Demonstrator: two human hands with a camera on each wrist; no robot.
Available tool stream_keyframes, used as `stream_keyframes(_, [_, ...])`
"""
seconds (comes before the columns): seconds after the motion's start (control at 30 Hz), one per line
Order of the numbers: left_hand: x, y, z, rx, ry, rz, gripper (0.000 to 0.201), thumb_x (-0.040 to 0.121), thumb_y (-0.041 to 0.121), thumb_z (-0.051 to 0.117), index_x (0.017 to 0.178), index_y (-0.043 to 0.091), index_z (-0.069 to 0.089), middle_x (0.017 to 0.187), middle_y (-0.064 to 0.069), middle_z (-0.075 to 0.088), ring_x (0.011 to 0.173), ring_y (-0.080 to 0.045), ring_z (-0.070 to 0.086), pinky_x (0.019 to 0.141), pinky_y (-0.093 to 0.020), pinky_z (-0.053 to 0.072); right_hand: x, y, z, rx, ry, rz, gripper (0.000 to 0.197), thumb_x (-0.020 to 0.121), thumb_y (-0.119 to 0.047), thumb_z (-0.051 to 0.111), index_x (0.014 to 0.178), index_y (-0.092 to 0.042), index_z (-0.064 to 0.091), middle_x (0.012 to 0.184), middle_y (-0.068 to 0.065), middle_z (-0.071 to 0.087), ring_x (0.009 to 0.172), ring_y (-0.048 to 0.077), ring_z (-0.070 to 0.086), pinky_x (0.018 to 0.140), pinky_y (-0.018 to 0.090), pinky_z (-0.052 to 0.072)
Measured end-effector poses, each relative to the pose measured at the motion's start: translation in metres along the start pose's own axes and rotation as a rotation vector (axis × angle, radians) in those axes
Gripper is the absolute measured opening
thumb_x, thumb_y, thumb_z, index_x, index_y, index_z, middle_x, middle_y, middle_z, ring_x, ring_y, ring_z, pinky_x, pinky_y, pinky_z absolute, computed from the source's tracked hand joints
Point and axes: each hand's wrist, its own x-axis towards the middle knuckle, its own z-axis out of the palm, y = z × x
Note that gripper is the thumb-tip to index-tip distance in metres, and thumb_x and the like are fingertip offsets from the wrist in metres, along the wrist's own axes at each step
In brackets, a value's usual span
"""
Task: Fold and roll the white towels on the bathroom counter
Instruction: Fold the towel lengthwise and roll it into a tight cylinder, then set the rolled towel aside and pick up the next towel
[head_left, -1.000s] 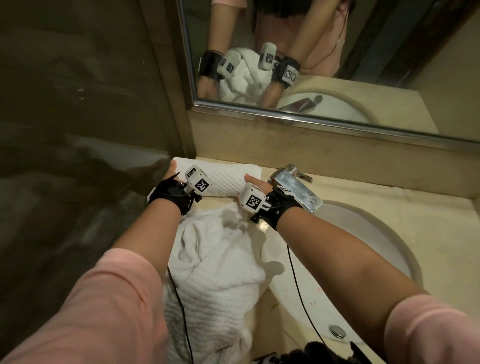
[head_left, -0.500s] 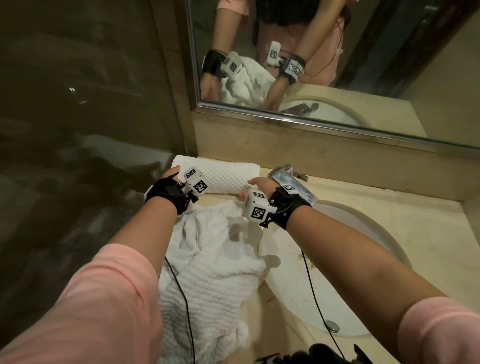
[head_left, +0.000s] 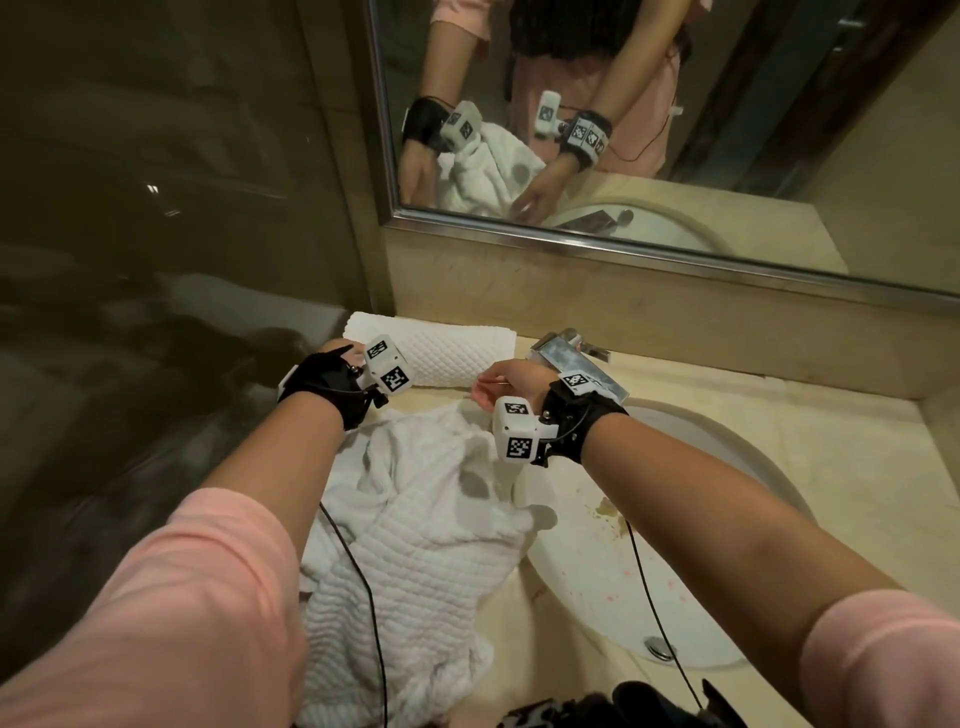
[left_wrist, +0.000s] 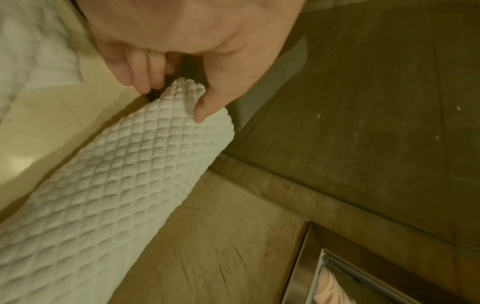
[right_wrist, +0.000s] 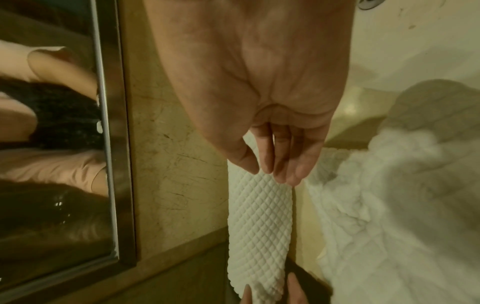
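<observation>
A rolled white quilted towel (head_left: 447, 353) lies at centre frame on the beige stone surface (head_left: 810, 447). The left hand (left_wrist: 182, 41) pinches one end; the right hand (right_wrist: 259, 92) touches the other, fingers straight. Next, judged: release it, then spread the crumpled white towel (head_left: 415, 545) below.

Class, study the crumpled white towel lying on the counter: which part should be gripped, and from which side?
Probably the crumpled towel is best pinched at its far edge, beside the rolled towel, reaching down from above: that edge lies flat on the counter, while its near end hangs over the front.
</observation>
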Motion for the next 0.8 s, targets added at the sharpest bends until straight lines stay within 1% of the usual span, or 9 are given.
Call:
stream_keyframes(0.1, [0.004, 0.005, -0.004, -0.124, -0.093, -0.008, 0.023, 0.085, 0.022, 0.061, 0.067, 0.02, 0.048, 0.072, -0.002, 0.05, 0.069, -0.021, 0.049, 0.058, -0.029, 0.042, -0.007, 0.006, 0.003, -0.17, -0.011, -0.053, 0.004, 0.091, -0.004, 0.057, 0.088, -0.002, 0.057, 0.084, 0.011, 0.063, 0.064, 0.018, 0.057, 0.057, 0.024, 0.05])
stream_keyframes(0.17, [0.002, 0.009, -0.008, -0.167, -0.109, 0.0, 0.016, 0.089, 0.017, 0.055, 0.073, 0.015, 0.052, 0.075, -0.004, 0.049, 0.067, -0.02, 0.049, 0.061, -0.027, 0.044, -0.009, 0.011, 0.004, -0.35, -0.005, -0.114, 0.016, 0.089, -0.006, 0.061, 0.104, 0.002, 0.06, 0.093, 0.01, 0.064, 0.07, 0.016, 0.056, 0.061, 0.022, 0.05])
stream_keyframes(0.27, [-0.013, 0.013, -0.01, -0.161, -0.115, -0.016, 0.015, 0.09, 0.011, 0.058, 0.077, 0.007, 0.05, 0.071, -0.011, 0.051, 0.061, -0.023, 0.049, 0.063, -0.029, 0.045, -0.012, 0.019, 0.008, -0.682, -0.063, -0.16, 0.037, 0.087, -0.015, 0.067, 0.122, -0.005, 0.06, 0.118, 0.005, 0.061, 0.103, 0.016, 0.055, 0.096, 0.026, 0.046])
stream_keyframes(0.33, [-0.016, 0.012, -0.012, -0.081, -0.122, -0.057, 0.019, 0.085, 0.018, 0.064, 0.081, 0.011, 0.048, 0.09, -0.012, 0.057, 0.074, -0.024, 0.052, 0.076, -0.038, 0.045, -0.017, 0.026, 0.011, -0.894, -0.157, -0.167, 0.046, 0.085, -0.029, 0.07, 0.127, -0.016, 0.058, 0.133, 0.001, 0.054, 0.123, 0.018, 0.047, 0.109, 0.033, 0.035])
stream_keyframes(0.43, [-0.02, 0.009, -0.011, 0.089, -0.246, 0.006, 0.006, 0.087, 0.02, 0.062, 0.087, 0.015, 0.059, 0.102, -0.006, 0.061, 0.084, -0.02, 0.058, 0.091, -0.037, 0.046, -0.021, 0.037, 0.015, -1.138, -0.215, -0.144, 0.078, 0.072, -0.054, 0.075, 0.139, -0.029, 0.044, 0.139, -0.005, 0.049, 0.125, 0.016, 0.047, 0.111, 0.034, 0.032])
stream_keyframes(0.5, [-0.029, 0.006, -0.01, 0.229, -0.317, 0.042, 0.019, 0.083, 0.025, 0.07, 0.097, 0.014, 0.066, 0.103, -0.003, 0.066, 0.092, -0.02, 0.064, 0.098, -0.036, 0.047, -0.022, 0.044, 0.018, -1.276, -0.2, -0.141, 0.092, 0.064, -0.065, 0.074, 0.142, -0.034, 0.036, 0.147, -0.007, 0.04, 0.133, 0.017, 0.039, 0.114, 0.038, 0.027])
stream_keyframes(0.6, [-0.026, -0.001, -0.008, 0.463, -0.42, 0.028, 0.059, 0.063, 0.044, 0.084, 0.112, 0.018, 0.065, 0.12, -0.001, 0.064, 0.109, -0.02, 0.061, 0.103, -0.037, 0.044, -0.024, 0.049, 0.021, -1.432, -0.075, -0.265, 0.08, 0.076, -0.061, 0.067, 0.141, -0.021, 0.04, 0.148, 0.0, 0.038, 0.134, 0.022, 0.037, 0.112, 0.037, 0.029])
stream_keyframes(0.67, [-0.04, 0.0, -0.005, 0.606, -0.436, 0.02, 0.062, 0.068, 0.051, 0.08, 0.119, 0.021, 0.061, 0.127, 0.001, 0.059, 0.117, -0.018, 0.054, 0.105, -0.036, 0.041, -0.032, 0.052, 0.022, -1.454, -0.021, -0.358, 0.077, 0.081, -0.059, 0.063, 0.139, -0.013, 0.042, 0.144, 0.006, 0.044, 0.129, 0.023, 0.043, 0.105, 0.034, 0.035])
stream_keyframes(0.8, [-0.085, -0.002, -0.001, 0.815, -0.449, 0.086, 0.059, 0.081, 0.042, 0.071, 0.131, 0.017, 0.052, 0.132, 0.005, 0.051, 0.124, -0.017, 0.044, 0.11, -0.035, 0.033, -0.05, 0.063, 0.012, -1.48, 0.01, -0.383, 0.099, 0.07, -0.068, 0.067, 0.142, -0.01, 0.032, 0.14, 0.008, 0.046, 0.125, 0.026, 0.048, 0.101, 0.038, 0.041])
